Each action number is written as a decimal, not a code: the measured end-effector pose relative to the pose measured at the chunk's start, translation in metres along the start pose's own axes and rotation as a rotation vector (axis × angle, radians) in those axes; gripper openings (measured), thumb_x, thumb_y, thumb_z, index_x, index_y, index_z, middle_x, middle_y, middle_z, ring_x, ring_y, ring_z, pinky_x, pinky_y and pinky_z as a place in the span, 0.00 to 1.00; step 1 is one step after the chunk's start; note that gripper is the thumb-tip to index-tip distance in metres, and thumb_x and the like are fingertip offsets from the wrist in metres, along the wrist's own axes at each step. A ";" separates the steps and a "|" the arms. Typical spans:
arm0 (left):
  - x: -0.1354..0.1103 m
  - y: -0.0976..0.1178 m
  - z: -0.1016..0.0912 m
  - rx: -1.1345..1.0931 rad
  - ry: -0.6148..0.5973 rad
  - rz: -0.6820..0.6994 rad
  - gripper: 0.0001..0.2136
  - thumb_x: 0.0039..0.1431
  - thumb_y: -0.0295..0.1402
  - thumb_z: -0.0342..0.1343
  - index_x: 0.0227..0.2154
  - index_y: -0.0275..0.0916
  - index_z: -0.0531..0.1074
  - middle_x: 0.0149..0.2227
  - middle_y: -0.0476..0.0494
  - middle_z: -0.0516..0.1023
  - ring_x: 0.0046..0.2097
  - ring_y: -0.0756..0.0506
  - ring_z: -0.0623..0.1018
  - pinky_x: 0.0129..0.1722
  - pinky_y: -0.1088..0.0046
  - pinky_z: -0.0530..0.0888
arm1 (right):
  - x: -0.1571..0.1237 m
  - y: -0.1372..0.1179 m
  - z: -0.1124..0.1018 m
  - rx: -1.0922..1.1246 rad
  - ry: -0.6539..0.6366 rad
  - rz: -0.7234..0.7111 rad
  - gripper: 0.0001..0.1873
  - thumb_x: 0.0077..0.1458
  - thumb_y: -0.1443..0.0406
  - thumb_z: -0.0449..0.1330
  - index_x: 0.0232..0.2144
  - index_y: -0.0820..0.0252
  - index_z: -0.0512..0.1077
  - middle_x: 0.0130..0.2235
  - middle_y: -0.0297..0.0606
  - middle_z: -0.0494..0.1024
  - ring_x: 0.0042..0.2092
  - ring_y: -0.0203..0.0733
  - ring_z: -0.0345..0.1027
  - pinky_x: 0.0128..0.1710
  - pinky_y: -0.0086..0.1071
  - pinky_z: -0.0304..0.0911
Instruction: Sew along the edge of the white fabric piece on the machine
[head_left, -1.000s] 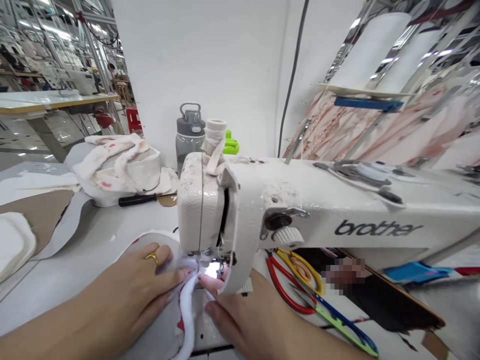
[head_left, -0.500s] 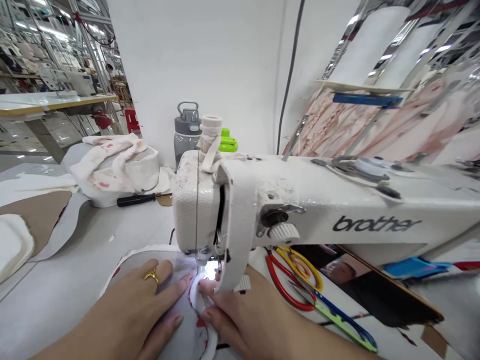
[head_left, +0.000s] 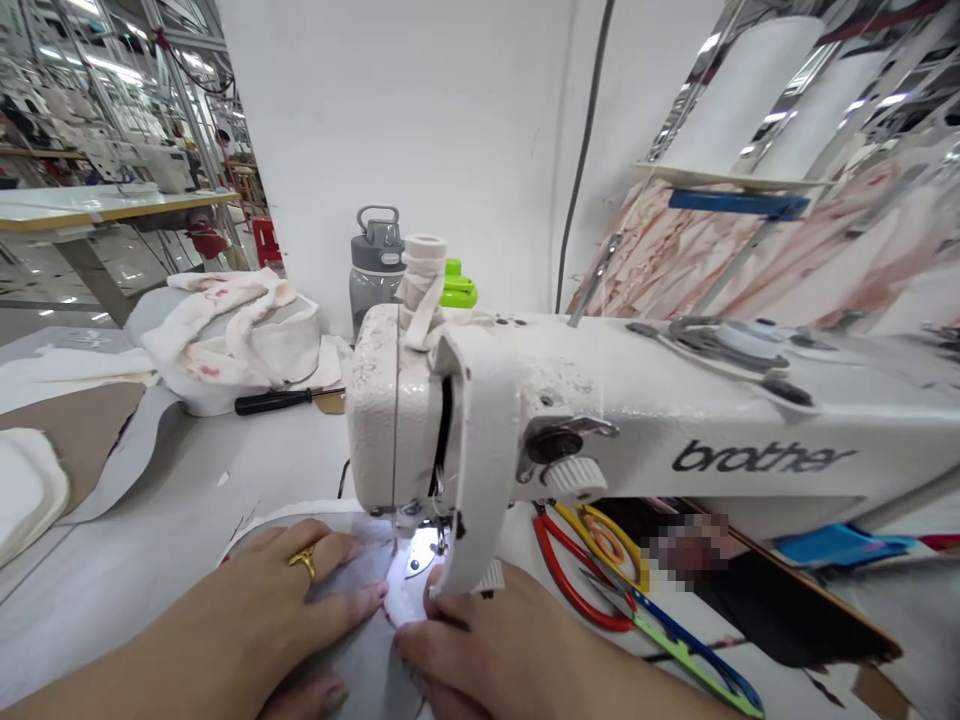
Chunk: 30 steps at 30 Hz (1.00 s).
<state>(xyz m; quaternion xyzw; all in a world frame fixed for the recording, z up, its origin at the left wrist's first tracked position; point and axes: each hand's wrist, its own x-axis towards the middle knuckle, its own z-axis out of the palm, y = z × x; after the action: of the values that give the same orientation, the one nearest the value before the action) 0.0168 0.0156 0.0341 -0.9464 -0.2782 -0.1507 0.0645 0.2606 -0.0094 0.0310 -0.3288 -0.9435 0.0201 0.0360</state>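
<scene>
Taking the lit stitching spot (head_left: pixel 422 546) under the head of the sewing machine (head_left: pixel 630 380) as the middle of a clock face, the grey fabric (head_left: pixel 367 655) spreads toward 7 o'clock on the bench (head_left: pixel 277 455), its white edging (head_left: pixel 405 602) curving up into the light. The left hand (head_left: pixel 307 590) is at 8 o'clock, laid palm down on the fabric, one finger stretched toward the middle so that its tip comes just beside the edging. A gold ring (head_left: pixel 303 563) circles another finger. That grip is loose, fingers parted, resting on the cloth. The right hand (head_left: pixel 487 635) is at 5 o'clock, partly behind the machine's white guard, its forearm running out toward 4, fingers bent inward at the edging; whether they pinch it or only rest there, I cannot tell. A red-handled tool (head_left: pixel 559 570) lies near 3 o'clock, a black-handled screwdriver (head_left: pixel 271 402) at 10, and a grey bottle (head_left: pixel 373 275) stands close to 12
</scene>
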 end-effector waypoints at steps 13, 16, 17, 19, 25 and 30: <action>-0.015 0.014 0.032 0.187 -0.034 0.016 0.24 0.54 0.45 0.56 0.55 0.49 0.71 0.49 0.37 0.79 0.43 0.34 0.78 0.36 0.54 0.78 | -0.001 0.002 -0.010 0.034 -0.028 0.053 0.10 0.60 0.63 0.57 0.27 0.57 0.70 0.32 0.36 0.77 0.37 0.44 0.68 0.36 0.35 0.60; -0.015 0.016 0.036 0.224 -0.117 0.001 0.26 0.53 0.51 0.57 0.55 0.49 0.71 0.50 0.34 0.79 0.44 0.32 0.78 0.35 0.52 0.77 | -0.005 0.002 -0.014 0.018 0.037 0.070 0.09 0.58 0.63 0.60 0.26 0.57 0.70 0.29 0.35 0.75 0.35 0.43 0.67 0.35 0.33 0.60; -0.015 0.018 0.037 0.235 -0.152 -0.013 0.27 0.53 0.52 0.57 0.55 0.48 0.72 0.50 0.33 0.78 0.44 0.31 0.78 0.35 0.52 0.76 | -0.005 0.002 -0.015 0.019 0.061 0.082 0.08 0.57 0.64 0.61 0.26 0.57 0.70 0.29 0.35 0.75 0.34 0.42 0.67 0.34 0.32 0.59; -0.014 0.022 0.037 0.253 -0.178 -0.026 0.28 0.52 0.52 0.58 0.55 0.48 0.72 0.52 0.32 0.77 0.44 0.31 0.78 0.36 0.51 0.76 | -0.006 0.002 -0.015 0.031 0.097 0.109 0.09 0.56 0.65 0.61 0.25 0.57 0.69 0.28 0.34 0.74 0.32 0.41 0.66 0.32 0.31 0.58; -0.011 0.021 0.041 0.265 -0.085 -0.018 0.30 0.58 0.55 0.51 0.57 0.43 0.68 0.53 0.33 0.76 0.46 0.34 0.77 0.39 0.55 0.75 | -0.007 0.003 -0.009 0.074 0.180 0.162 0.10 0.58 0.65 0.59 0.24 0.57 0.69 0.30 0.35 0.76 0.33 0.41 0.66 0.33 0.31 0.58; -0.007 0.017 0.046 0.300 0.103 0.111 0.19 0.64 0.40 0.45 0.53 0.40 0.69 0.49 0.37 0.79 0.42 0.39 0.78 0.36 0.64 0.75 | -0.007 0.008 -0.004 0.111 0.117 0.178 0.09 0.61 0.67 0.54 0.32 0.59 0.74 0.36 0.40 0.77 0.40 0.45 0.68 0.40 0.35 0.61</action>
<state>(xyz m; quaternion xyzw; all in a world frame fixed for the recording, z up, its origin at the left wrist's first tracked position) 0.0317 0.0076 -0.0122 -0.9311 -0.2411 -0.1519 0.2278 0.2709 -0.0076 0.0342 -0.4092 -0.9044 0.0560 0.1073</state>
